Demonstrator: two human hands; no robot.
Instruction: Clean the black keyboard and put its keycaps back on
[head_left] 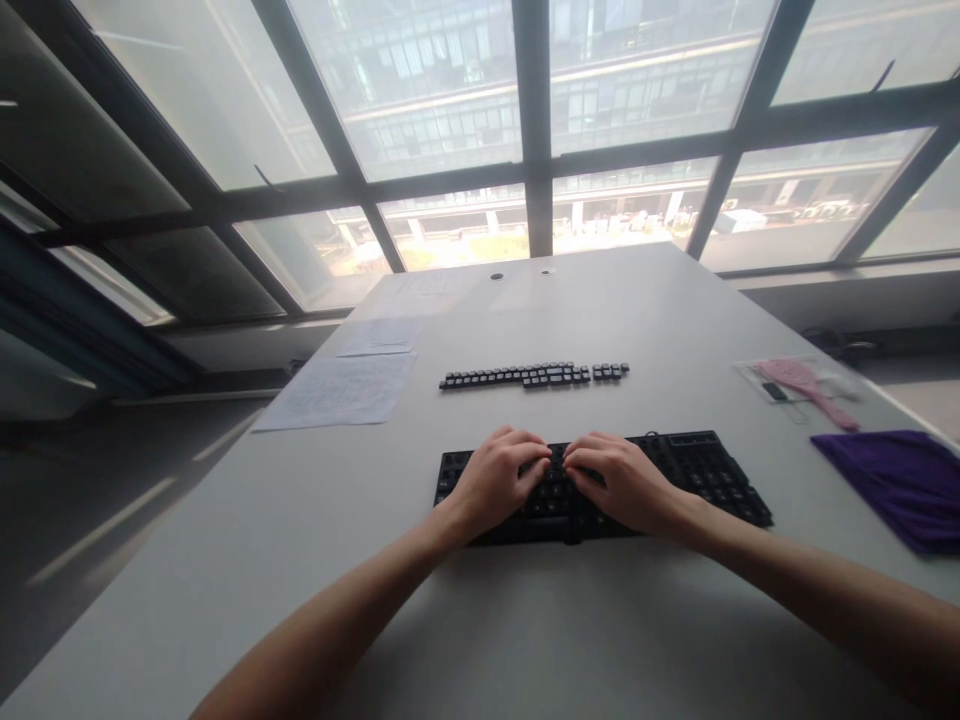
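A black keyboard [709,475] lies on the white table in front of me, and some of its keys show between my hands. Over its left half, my left hand [501,475] has curled fingers, with thumb and forefinger close together near the middle keys. From the other side, my right hand [616,478] is bent the same way, its fingertips almost meeting those of the left. What the fingertips hold, if anything, is too small to make out. Beyond the keyboard, loose black keycaps [555,375] stand in rows.
Written paper sheets [337,390] lie at the left. To the right are a pink brush-like item [799,380] with a handle, a clear plastic bag [750,372] and a folded purple cloth [892,480]. Large windows [435,90] rise behind the white table [375,600].
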